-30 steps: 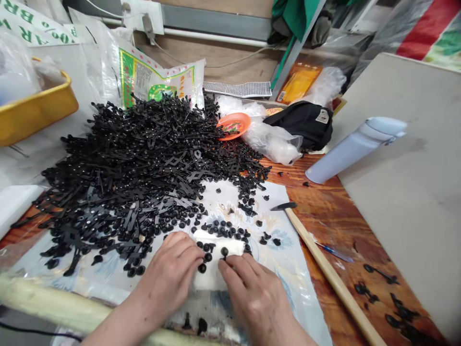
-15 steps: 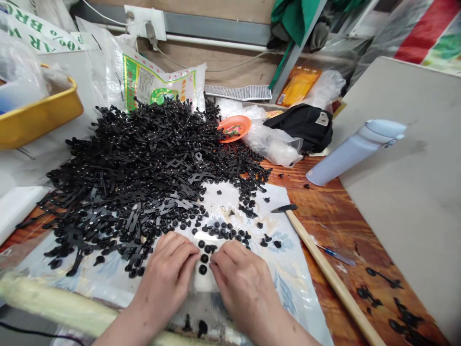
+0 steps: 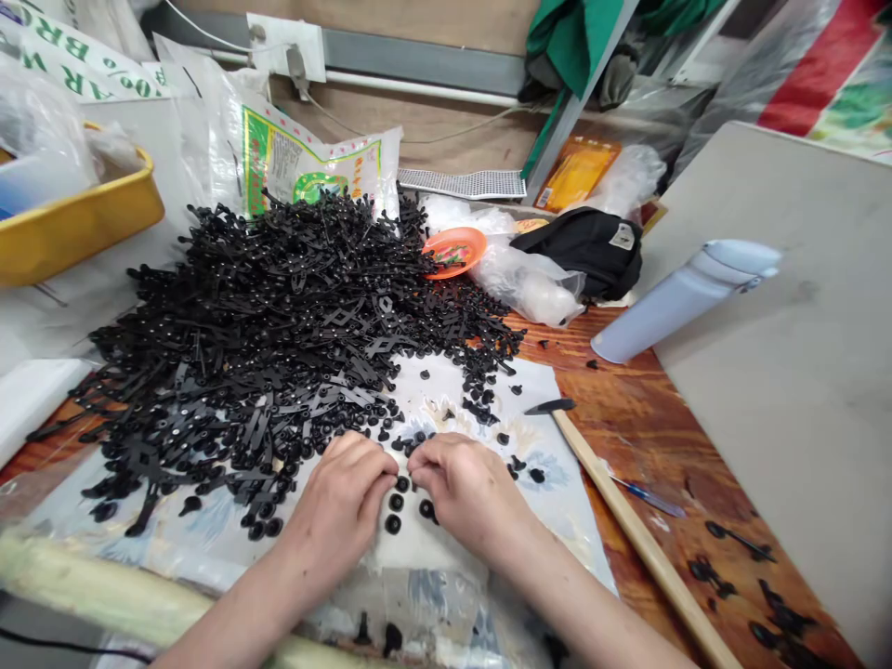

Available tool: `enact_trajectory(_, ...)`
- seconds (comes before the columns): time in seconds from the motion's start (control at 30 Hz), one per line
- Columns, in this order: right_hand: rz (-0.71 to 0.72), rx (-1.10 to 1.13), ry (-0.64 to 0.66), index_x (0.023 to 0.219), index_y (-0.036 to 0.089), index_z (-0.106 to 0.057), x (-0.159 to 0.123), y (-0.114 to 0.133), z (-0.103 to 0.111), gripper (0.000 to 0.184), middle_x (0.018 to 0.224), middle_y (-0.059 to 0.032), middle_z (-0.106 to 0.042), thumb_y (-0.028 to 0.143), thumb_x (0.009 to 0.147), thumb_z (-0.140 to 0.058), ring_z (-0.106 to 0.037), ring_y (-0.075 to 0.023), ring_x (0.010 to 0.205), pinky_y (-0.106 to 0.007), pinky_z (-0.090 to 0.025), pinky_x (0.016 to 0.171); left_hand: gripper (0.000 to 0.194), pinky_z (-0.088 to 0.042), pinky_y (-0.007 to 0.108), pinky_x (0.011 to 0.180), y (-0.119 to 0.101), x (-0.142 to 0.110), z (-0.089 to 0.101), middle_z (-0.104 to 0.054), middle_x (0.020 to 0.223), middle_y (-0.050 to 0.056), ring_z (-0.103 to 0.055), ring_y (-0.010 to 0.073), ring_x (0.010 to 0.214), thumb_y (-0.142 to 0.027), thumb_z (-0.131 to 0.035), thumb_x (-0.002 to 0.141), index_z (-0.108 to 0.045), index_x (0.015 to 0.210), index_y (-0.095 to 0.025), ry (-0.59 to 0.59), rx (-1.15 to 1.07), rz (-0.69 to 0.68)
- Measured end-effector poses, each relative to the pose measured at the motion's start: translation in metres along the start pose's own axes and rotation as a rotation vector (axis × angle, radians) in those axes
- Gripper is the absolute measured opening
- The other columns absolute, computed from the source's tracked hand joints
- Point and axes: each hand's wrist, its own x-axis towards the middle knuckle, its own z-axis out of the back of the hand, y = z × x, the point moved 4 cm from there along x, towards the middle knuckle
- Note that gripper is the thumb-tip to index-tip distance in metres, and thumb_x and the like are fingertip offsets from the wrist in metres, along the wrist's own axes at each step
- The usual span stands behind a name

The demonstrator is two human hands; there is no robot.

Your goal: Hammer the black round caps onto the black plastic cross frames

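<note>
Down on the white pad (image 3: 411, 553), going by the head cam, both my hands are close together around a few black caps (image 3: 396, 503). My left hand (image 3: 341, 492) is just left of a short line of them, thumb and fingers bent in toward each other. My right hand (image 3: 464, 488) is just across the gap, fingers curled in too, with at least one loose cap right below. Honestly can't tell if either pinch is clamped on a part; it's too small and half hidden. More caps sit just beyond my fingers, and the big pile (image 3: 279, 307) is farther back on the left. Looks to me like the step in hand is lining caps up on the pad. I'd say the next move calls for light fingertips, so the neighbours don't get knocked.
</note>
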Motion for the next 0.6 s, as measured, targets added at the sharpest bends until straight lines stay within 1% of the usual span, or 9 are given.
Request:
enact_trajectory(0.07,-0.049,0.023,0.032,0.069,0.02,-0.065,0.002,-0.005,-0.002,0.022,0.07,0.002,-0.065,0.001,0.074,-0.056,-0.058,-0.014,0.068,-0.023,-0.04,0.063,0.02,-0.043,0.036,0.071,0.001,0.0,-0.001,-0.061,0.079,0.003,-0.051,0.0192,0.08,-0.005,-0.046,0.089,-0.059,0.082,-0.018,-0.03,-0.01,-0.01)
enact_trajectory(0.13,-0.077,0.052,0.075,0.068,0.02,-0.065,0.002,-0.009,-0.004,0.021,0.068,0.003,-0.065,0.002,0.074,-0.056,-0.056,-0.0124,0.063,-0.022,-0.038,0.059,0.02,-0.043,0.036,0.071,0.001,-0.002,-0.001,-0.062,0.079,0.003,-0.051,0.0191,0.08,-0.006,-0.046,0.089,-0.061,0.083,-0.018,-0.049,-0.022,-0.026)
enact_trajectory(0.27,-0.123,0.11,0.165,0.069,0.018,-0.067,0.007,-0.016,-0.006,0.014,0.064,0.0032,-0.063,0.01,0.076,-0.058,-0.053,-0.0107,0.059,-0.02,-0.037,0.054,0.022,-0.043,0.034,0.069,0.0,0.001,0.0,-0.065,0.076,0.002,-0.052,0.0186,0.077,-0.007,-0.048,0.09,-0.066,0.085,-0.019,-0.024,-0.054,-0.069)
enact_trajectory(0.37,-0.151,0.138,0.229,0.068,0.017,-0.069,0.015,-0.02,-0.006,0.01,0.058,0.0042,-0.062,0.012,0.073,-0.062,-0.052,-0.0095,0.053,-0.018,-0.034,0.048,0.022,-0.045,0.034,0.069,-0.001,0.004,0.002,-0.066,0.074,0.002,-0.054,0.0188,0.077,-0.008,-0.05,0.089,-0.068,0.084,-0.021,-0.017,-0.062,-0.085)
enact_trajectory(0.43,-0.158,0.125,0.227,0.065,0.017,-0.067,0.02,-0.022,-0.004,0.01,0.055,0.0044,-0.059,0.011,0.071,-0.064,-0.051,-0.0095,0.051,-0.018,-0.033,0.047,0.023,-0.046,0.035,0.07,0.0,0.005,0.003,-0.067,0.075,0.002,-0.054,0.0193,0.078,-0.008,-0.05,0.088,-0.069,0.086,-0.021,-0.006,-0.057,-0.082)
enact_trajectory(0.5,-0.152,0.094,0.188,0.063,0.017,-0.065,0.022,-0.022,0.0,0.011,0.054,0.0041,-0.058,0.01,0.071,-0.064,-0.05,-0.0103,0.052,-0.02,-0.033,0.049,0.023,-0.046,0.036,0.07,0.001,0.002,0.003,-0.067,0.08,0.003,-0.054,0.0199,0.08,-0.008,-0.048,0.09,-0.068,0.091,-0.021,0.012,-0.05,-0.077)
enact_trajectory(0.6,-0.096,0.051,0.093,0.068,0.018,-0.063,0.012,-0.016,0.008,0.012,0.065,0.0024,-0.059,0.01,0.076,-0.062,-0.053,-0.0126,0.062,-0.023,-0.036,0.058,0.024,-0.046,0.039,0.077,-0.004,-0.005,0.006,-0.065,0.093,0.007,-0.053,0.0211,0.088,-0.008,-0.047,0.09,-0.062,0.105,-0.018,-0.022,-0.029,-0.076)
